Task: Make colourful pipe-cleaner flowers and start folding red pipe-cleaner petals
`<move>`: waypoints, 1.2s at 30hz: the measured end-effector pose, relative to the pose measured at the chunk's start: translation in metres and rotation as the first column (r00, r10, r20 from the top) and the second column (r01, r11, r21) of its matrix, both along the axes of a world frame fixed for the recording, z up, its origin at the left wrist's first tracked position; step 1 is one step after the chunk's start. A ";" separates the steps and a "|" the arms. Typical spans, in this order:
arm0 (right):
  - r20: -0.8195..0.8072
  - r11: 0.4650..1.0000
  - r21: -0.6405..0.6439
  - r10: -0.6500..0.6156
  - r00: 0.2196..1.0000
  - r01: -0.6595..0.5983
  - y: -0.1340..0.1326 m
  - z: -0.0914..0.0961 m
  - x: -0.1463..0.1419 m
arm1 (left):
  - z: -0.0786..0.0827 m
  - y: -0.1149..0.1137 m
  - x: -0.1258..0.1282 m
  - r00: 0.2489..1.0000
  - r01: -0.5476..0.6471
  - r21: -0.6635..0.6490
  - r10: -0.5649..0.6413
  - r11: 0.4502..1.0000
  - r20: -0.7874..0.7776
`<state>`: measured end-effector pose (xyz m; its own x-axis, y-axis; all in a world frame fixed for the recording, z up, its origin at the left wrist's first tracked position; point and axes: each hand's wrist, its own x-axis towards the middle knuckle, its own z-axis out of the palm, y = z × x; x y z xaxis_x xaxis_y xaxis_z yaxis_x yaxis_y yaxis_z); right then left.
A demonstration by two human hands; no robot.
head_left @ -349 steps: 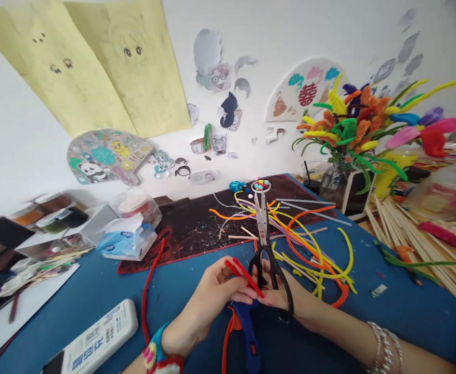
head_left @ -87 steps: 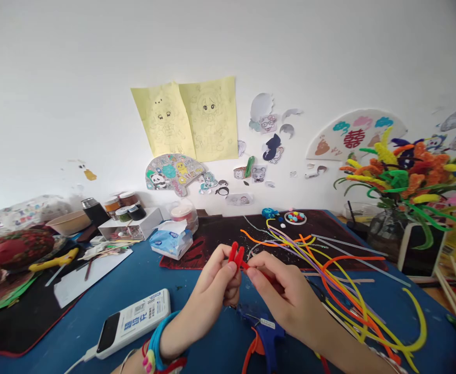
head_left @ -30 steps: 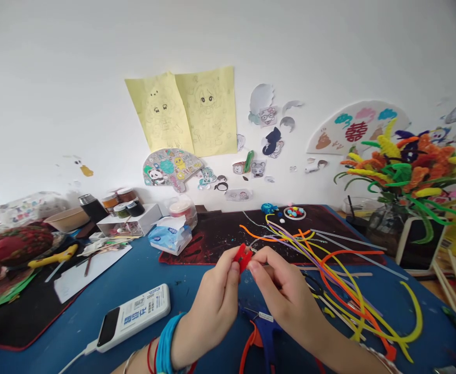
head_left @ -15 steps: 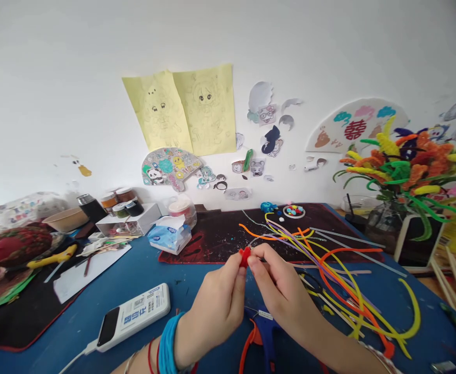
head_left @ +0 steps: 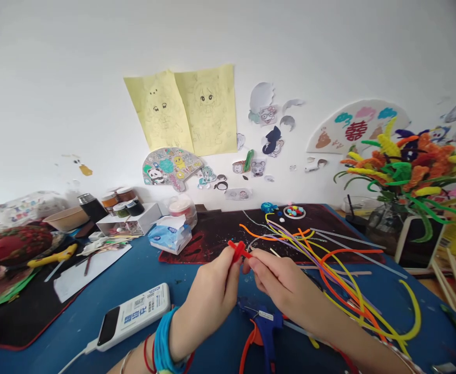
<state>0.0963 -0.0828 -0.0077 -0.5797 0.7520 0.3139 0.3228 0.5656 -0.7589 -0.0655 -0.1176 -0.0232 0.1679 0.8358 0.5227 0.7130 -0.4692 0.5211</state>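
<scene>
With my left hand and right hand close together, both pinch the short red pipe cleaner between them at fingertip height; shaping it appears to be the step in hand, and the next move calls for keeping this pinch while bending the free end.

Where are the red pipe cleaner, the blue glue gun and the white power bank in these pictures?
Red pipe cleaner (head_left: pixel 238 250), head view, on its exposed middle.
Blue glue gun (head_left: pixel 269 324), head view, on its upper body.
White power bank (head_left: pixel 142 311), head view, on its casing.
</scene>
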 end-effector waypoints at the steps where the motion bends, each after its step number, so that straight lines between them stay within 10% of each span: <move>1: 0.003 1.000 0.010 -0.004 1.000 0.004 0.000 -0.001 0.000 | -0.001 0.000 0.002 1.000 0.016 -0.016 -0.016 1.000 -0.022; 36: 0.039 0.974 -0.209 0.101 0.994 -0.091 0.007 0.007 0.014 | 0.009 -0.004 -0.002 0.998 0.004 0.003 -0.005 1.000 0.069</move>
<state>0.1107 -0.0756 -0.0006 -0.6631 0.7377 0.1268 0.3140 0.4279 -0.8475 -0.0673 -0.1220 -0.0141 0.1351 0.8335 0.5358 0.6733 -0.4739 0.5675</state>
